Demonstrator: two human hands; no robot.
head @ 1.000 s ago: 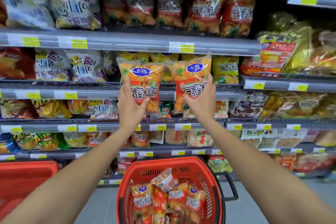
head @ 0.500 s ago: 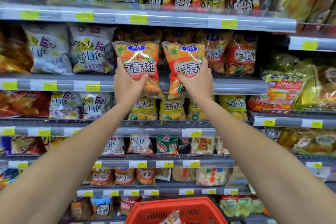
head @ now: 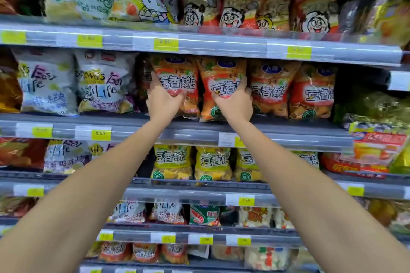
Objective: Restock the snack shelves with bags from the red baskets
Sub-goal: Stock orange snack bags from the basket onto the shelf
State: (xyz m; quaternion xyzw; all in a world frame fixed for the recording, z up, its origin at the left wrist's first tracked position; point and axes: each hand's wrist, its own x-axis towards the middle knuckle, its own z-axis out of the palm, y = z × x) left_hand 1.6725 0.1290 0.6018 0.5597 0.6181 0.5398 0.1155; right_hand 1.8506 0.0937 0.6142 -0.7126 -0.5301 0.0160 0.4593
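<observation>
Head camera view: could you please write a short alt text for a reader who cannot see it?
Two bare arms reach up to a snack shelf; the left hand and the right hand each press an orange snack bag upright into a row of matching bags. Other snack shelves sit above and below.

**Two orange snack bags upright on the second shelf**

The left orange bag [head: 177, 86] and the right orange bag [head: 221, 86] stand upright side by side, touching, their bottoms on the shelf [head: 299, 127]. Each is glossy orange-red, with a blue oval logo on top and bold white characters across a red band. Matching bags [head: 292, 91] stand just to their right.
</observation>
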